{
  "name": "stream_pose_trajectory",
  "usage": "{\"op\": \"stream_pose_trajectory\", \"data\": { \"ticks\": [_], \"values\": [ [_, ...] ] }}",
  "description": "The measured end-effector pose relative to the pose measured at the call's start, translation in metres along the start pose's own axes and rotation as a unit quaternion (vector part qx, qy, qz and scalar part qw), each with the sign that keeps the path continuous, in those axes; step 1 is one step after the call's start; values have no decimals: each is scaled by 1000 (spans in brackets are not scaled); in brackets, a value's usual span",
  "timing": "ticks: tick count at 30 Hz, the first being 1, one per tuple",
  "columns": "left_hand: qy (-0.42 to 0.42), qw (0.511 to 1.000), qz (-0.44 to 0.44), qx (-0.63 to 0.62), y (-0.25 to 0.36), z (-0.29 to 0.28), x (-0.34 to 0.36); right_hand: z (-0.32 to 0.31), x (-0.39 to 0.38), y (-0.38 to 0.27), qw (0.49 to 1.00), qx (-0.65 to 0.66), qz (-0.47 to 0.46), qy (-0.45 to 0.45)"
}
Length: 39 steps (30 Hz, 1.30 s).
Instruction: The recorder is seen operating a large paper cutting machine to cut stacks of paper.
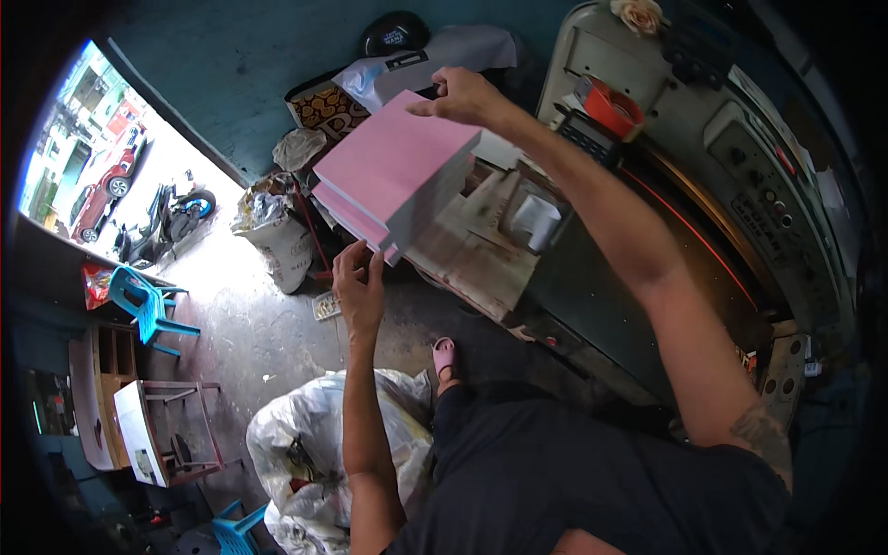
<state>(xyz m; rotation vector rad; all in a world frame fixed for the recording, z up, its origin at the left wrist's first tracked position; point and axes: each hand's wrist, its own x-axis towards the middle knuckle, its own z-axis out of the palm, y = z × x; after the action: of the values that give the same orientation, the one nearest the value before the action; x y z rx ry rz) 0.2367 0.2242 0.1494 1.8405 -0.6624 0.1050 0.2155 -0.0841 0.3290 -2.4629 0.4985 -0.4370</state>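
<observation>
A thick stack of pink paper (pixel 388 166) is held tilted in the air above a low wooden bench. My left hand (pixel 359 282) grips its near lower corner from underneath. At the stack's far top corner my right hand (pixel 462 95) pinches the upper sheets. A second, thinner pink bundle (pixel 344 211) shows just below the main stack. The stack's white cut edge faces right.
A large grey machine (pixel 740 176) with a dark flat bed fills the right side. A red tape roll (pixel 610 106) lies on it. Plastic bags of scrap (pixel 314 444) sit on the concrete floor at lower left, blue chairs (pixel 143 305) and a doorway farther left.
</observation>
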Motion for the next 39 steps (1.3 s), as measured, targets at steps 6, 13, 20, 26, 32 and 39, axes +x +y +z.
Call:
{"op": "stream_pose_trajectory", "data": {
  "ticks": [6, 13, 20, 26, 32, 39],
  "values": [
    [-69, 987, 84, 119, 4, -1, 67, 47, 126, 71, 952, 35, 188, -239],
    [-269, 872, 198, -357, 26, -105, 109, 96, 159, 124, 892, 138, 276, -332],
    [-332, 901, 18, -277, -29, -77, 108, 94, 160, 114, 878, 206, 295, -316],
    [-351, 833, -276, -326, -102, -33, 31, 62, 162, 70, 921, 107, 245, -284],
    [-255, 608, -380, -649, -106, 16, -8, 19, 113, -60, 989, -34, 91, -115],
    [-299, 548, -285, -727, -33, 37, -22, -15, 14, -186, 979, -198, -44, -3]
  ]
}}
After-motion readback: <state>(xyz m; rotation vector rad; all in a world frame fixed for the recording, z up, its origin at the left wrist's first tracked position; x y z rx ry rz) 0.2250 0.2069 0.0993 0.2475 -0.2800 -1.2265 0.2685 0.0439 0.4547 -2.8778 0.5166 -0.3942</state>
